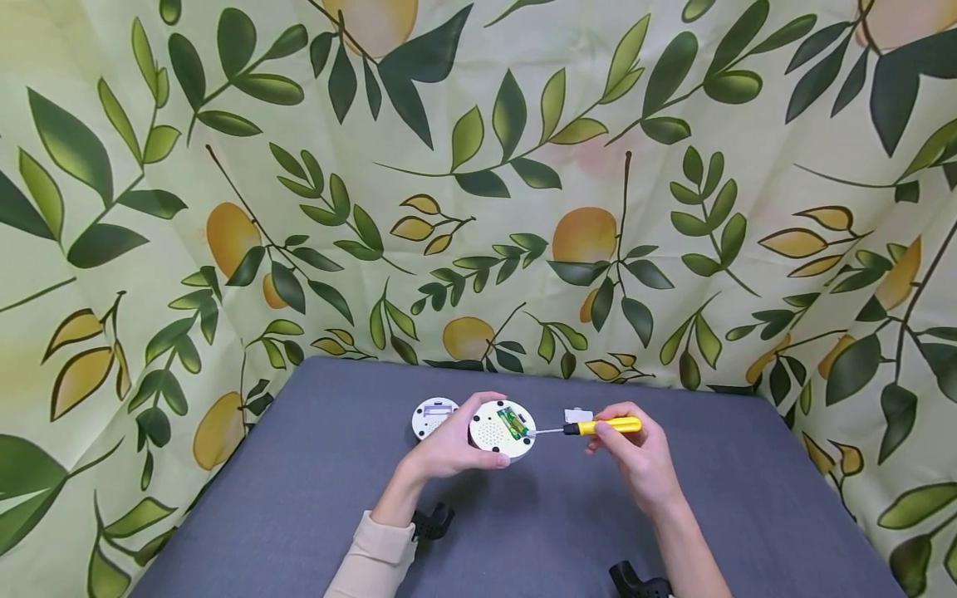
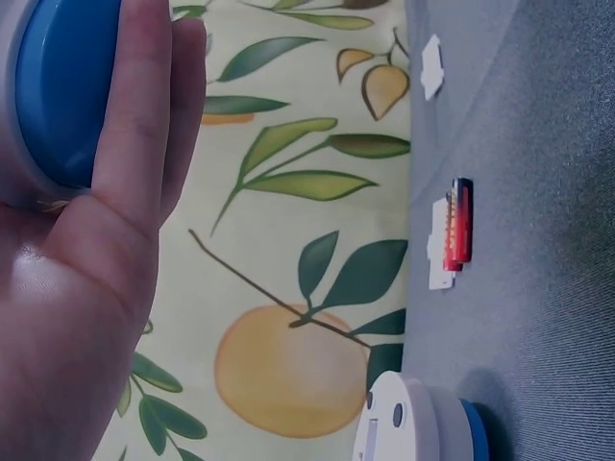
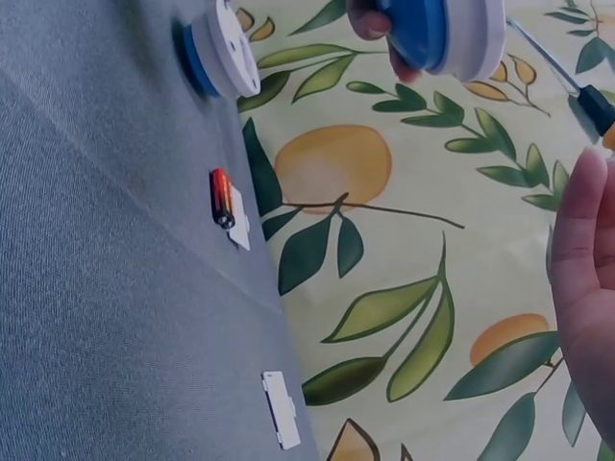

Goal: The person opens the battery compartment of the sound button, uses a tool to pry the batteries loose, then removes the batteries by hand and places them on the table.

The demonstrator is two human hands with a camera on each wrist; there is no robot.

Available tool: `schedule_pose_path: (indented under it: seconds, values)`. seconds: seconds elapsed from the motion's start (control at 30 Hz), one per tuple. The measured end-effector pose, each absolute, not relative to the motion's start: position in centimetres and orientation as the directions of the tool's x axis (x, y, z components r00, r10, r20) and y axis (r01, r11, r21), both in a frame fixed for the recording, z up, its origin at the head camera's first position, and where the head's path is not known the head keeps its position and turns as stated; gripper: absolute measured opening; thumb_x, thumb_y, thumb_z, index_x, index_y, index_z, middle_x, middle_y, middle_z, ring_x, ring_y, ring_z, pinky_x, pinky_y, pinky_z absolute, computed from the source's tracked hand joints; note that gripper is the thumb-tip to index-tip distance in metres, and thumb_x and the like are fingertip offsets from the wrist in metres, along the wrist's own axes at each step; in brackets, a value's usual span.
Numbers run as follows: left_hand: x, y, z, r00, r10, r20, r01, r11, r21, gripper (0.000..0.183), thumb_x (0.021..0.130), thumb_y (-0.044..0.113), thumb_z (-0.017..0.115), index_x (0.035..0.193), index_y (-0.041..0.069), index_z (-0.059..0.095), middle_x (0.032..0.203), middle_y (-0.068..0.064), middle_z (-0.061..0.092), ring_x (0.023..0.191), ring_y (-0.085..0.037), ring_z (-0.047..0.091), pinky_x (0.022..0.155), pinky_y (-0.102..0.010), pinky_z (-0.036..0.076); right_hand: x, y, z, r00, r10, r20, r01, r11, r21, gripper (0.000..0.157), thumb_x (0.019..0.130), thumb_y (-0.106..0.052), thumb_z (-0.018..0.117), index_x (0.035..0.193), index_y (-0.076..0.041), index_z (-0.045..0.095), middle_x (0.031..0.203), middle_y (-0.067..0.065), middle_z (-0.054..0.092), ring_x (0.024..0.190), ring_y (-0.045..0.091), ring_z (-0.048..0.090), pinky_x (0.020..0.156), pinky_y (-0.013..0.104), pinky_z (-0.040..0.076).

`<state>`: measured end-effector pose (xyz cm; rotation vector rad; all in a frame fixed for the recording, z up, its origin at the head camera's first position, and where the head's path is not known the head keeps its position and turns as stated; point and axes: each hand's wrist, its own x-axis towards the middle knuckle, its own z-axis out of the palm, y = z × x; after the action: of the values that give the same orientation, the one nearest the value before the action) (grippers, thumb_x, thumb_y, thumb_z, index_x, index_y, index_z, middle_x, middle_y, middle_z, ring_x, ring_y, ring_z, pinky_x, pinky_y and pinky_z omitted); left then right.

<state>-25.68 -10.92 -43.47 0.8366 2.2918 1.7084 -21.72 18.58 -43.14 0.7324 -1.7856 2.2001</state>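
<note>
A round white device [image 1: 488,430] with a blue domed side [image 2: 67,91] is gripped by its rim in my left hand [image 1: 449,444]. Its white underside, with small holes, dark feet and an exposed green circuit area [image 1: 512,422], faces up toward the head view. My right hand [image 1: 639,457] holds a screwdriver [image 1: 616,426] by its yellow handle. The screwdriver's metal shaft [image 1: 549,431] points left, its tip at the lower edge of the green area; whether it touches cannot be told.
A second white-and-blue round device [image 1: 429,413] lies underside up on the grey table [image 1: 314,482], behind my left hand. Red-and-black batteries [image 2: 460,226] lie by a white cover [image 2: 439,254]. Another white cover [image 3: 282,410] lies apart. Patterned cloth [image 1: 478,249] hangs around the table.
</note>
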Motion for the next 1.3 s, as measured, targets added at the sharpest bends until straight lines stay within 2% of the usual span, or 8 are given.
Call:
schedule_pose_path:
  seconds: [0.23, 0.4, 0.57, 1.0, 1.3]
  values:
    - [-25.5, -10.6, -43.6, -0.812, 0.554, 0.184, 0.327, 0.171, 0.929, 0.085, 0.077, 0.017, 0.087, 0.148, 0.01, 0.041, 0.122, -0.008, 0.059, 0.106, -0.019, 0.057, 0.092, -0.031, 0.046, -21.6, 18.3, -42.9, -0.864, -0.105, 0.493, -0.444, -0.303, -0.843, 0.013, 0.1, 0.01, 0.048, 0.108, 0.006, 0.058, 0.095, 0.009, 0.063, 0.072, 0.019, 0.064, 0.07, 0.03, 0.058]
    - [-25.4, -10.6, -43.7, -0.807, 0.56, 0.189, 0.338, 0.175, 0.925, 0.085, 0.076, 0.019, 0.087, 0.148, 0.013, 0.042, 0.123, -0.008, 0.058, 0.108, -0.019, 0.057, 0.093, -0.031, 0.045, -22.1, 17.9, -42.6, -0.896, -0.08, 0.437, -0.399, -0.287, -0.871, 0.01, 0.101, 0.007, 0.051, 0.108, 0.014, 0.053, 0.088, 0.01, 0.067, 0.07, 0.018, 0.065, 0.067, 0.03, 0.058]
    - [-25.4, -10.6, -43.6, -0.798, 0.57, 0.194, 0.345, 0.169, 0.923, 0.085, 0.075, 0.02, 0.087, 0.147, 0.016, 0.043, 0.122, -0.005, 0.059, 0.107, -0.018, 0.058, 0.093, -0.031, 0.046, -23.1, 17.3, -42.1, -0.926, -0.089, 0.366, -0.341, -0.219, -0.914, 0.018, 0.101, 0.002, 0.056, 0.108, 0.017, 0.05, 0.085, 0.008, 0.067, 0.068, 0.016, 0.065, 0.067, 0.031, 0.059]
    - [-25.4, -10.4, -43.2, -0.758, 0.613, 0.224, 0.366, 0.114, 0.924, 0.084, 0.077, 0.015, 0.086, 0.147, 0.007, 0.041, 0.121, -0.007, 0.061, 0.106, -0.017, 0.059, 0.092, -0.029, 0.047, -24.8, 16.1, -41.6, -0.97, -0.091, 0.226, -0.213, -0.132, -0.968, 0.014, 0.101, -0.011, 0.063, 0.105, 0.001, 0.057, 0.084, 0.006, 0.066, 0.071, 0.016, 0.064, 0.067, 0.029, 0.058]
    - [-25.4, -10.2, -43.3, -0.743, 0.632, 0.221, 0.342, 0.075, 0.937, 0.082, 0.077, 0.013, 0.086, 0.146, 0.011, 0.042, 0.12, -0.004, 0.062, 0.105, -0.017, 0.061, 0.09, -0.029, 0.049, -25.7, 15.4, -41.3, -0.985, -0.047, 0.166, -0.158, -0.13, -0.979, 0.018, 0.099, -0.016, 0.068, 0.106, -0.003, 0.058, 0.07, 0.005, 0.06, 0.055, 0.013, 0.055, 0.055, 0.024, 0.052]
